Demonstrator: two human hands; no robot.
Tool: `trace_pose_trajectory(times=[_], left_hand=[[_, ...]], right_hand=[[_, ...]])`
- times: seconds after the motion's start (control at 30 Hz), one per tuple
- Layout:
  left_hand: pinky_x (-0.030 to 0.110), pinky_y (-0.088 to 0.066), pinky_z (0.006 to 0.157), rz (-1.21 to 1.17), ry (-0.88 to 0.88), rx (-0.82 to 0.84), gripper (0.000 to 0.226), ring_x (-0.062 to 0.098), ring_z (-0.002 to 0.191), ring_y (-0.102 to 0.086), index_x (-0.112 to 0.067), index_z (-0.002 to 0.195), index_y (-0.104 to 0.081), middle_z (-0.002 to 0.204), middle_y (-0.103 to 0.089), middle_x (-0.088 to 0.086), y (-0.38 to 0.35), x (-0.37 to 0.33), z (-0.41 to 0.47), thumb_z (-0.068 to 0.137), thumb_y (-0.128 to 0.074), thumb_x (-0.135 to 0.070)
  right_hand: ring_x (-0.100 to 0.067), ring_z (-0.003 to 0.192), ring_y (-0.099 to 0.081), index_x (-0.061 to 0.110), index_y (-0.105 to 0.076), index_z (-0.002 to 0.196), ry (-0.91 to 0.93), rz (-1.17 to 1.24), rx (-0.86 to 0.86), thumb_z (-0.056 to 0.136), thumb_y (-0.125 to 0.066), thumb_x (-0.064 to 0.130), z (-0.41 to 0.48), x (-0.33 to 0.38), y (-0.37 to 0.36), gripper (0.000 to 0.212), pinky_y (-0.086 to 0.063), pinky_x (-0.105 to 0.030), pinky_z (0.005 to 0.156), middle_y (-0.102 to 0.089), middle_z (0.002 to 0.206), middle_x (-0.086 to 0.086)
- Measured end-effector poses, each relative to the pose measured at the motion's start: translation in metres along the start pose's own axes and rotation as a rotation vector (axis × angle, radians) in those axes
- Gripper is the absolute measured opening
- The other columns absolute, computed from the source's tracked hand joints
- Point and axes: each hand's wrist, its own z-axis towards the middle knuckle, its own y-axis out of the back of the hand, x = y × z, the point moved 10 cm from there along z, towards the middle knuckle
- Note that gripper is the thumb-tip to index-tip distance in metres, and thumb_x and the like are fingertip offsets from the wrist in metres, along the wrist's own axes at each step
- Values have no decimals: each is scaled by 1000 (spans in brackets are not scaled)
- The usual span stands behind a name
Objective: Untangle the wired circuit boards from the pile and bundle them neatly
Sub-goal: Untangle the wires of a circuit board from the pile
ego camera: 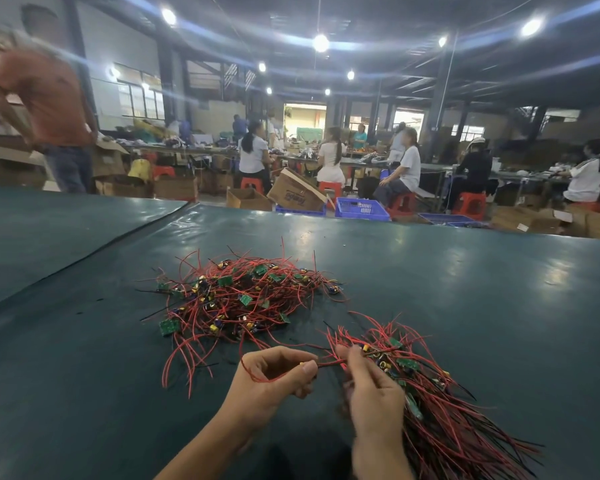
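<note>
While a red wire (329, 364) is pinched between the curled thumb and fingers of the left hand (274, 375), the sorted bundle of wired circuit boards (437, 420) is gripped in the closed right hand (371, 393), near the tangled pile (243, 296) on the green table mat (84, 341). If the wire is tugged hard, a solder joint could be torn or the bundle's boards pulled loose.

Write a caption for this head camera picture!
Left hand and right hand pinch a thin red wire between tangled pile and straighter bundle of green circuit boards.
</note>
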Motion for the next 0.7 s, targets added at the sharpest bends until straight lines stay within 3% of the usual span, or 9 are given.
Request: trace_pose_trajectory(times=[0.07, 0.17, 0.27, 0.33, 0.4, 0.5, 0.6, 0.7], left_hand=[[23, -50, 52, -24, 7, -20, 11, 17, 54, -61, -4, 74, -76, 63, -66, 13, 5, 0, 2, 67, -75, -11], [22, -50, 53, -32, 24, -6, 10, 16, 54, -62, -6, 75, -77, 65, -67, 12, 7, 2, 3, 67, -76, -11], [20, -52, 53, -166, 81, -57, 16, 14, 54, -61, -6, 80, -77, 69, -67, 11, 11, 8, 4, 65, -82, -6], [18, -54, 51, -381, 151, -154, 20, 12, 55, -64, -4, 84, -76, 72, -69, 10, 22, 17, 6, 65, -74, -9], [17, -55, 53, -565, 203, -215, 18, 10, 57, -65, -3, 82, -76, 74, -69, 8, 30, 23, 7, 68, -70, -13], [18, -55, 54, -672, 249, -221, 28, 9, 58, -61, -2, 92, -73, 73, -64, 4, 33, 25, 8, 75, -65, -24], [21, -54, 51, -574, 317, -153, 40, 10, 54, -56, -2, 103, -71, 71, -60, 3, 24, 28, 6, 76, -62, -30], [23, -47, 50, -302, 380, -19, 39, 13, 53, -51, -4, 103, -72, 68, -59, 5, 8, 34, 0, 73, -68, -29]], right_hand=[[-3, 32, -27, 13, -79, 82, -27, 80, -87, 93, -61, 22, 11, 2, 18, 23, -27, -18, 33, -32, 42, 7], [-2, 35, -26, 11, -77, 77, -26, 209, -135, 93, -61, 19, 20, 9, 33, 24, -25, -17, 32, -43, 50, 6], [-2, 36, -27, 14, -77, 73, 54, 238, -73, 93, -59, 20, 19, 20, 30, 28, -25, -16, 33, -48, 51, 8], [-3, 37, -27, 14, -78, 73, 115, 210, 27, 87, -62, 24, 14, 28, 18, 24, -25, -17, 34, -47, 54, 4], [-5, 38, -30, 9, -77, 74, 134, 212, 169, 77, -68, 35, 7, 30, 1, 28, -26, -17, 35, -52, 57, -1], [-8, 43, -37, 9, -78, 85, 163, 154, 343, 67, -67, 73, -7, 29, -21, 67, -28, -21, 40, -58, 62, -5], [-8, 43, -41, 9, -78, 88, 186, 48, 325, 71, -52, 79, -11, 23, -25, 76, -32, -21, 42, -59, 60, -2], [-2, 46, -47, 2, -75, 80, 219, -159, 323, 88, -58, 50, -16, 14, -36, 52, -37, -15, 49, -57, 53, 4]])
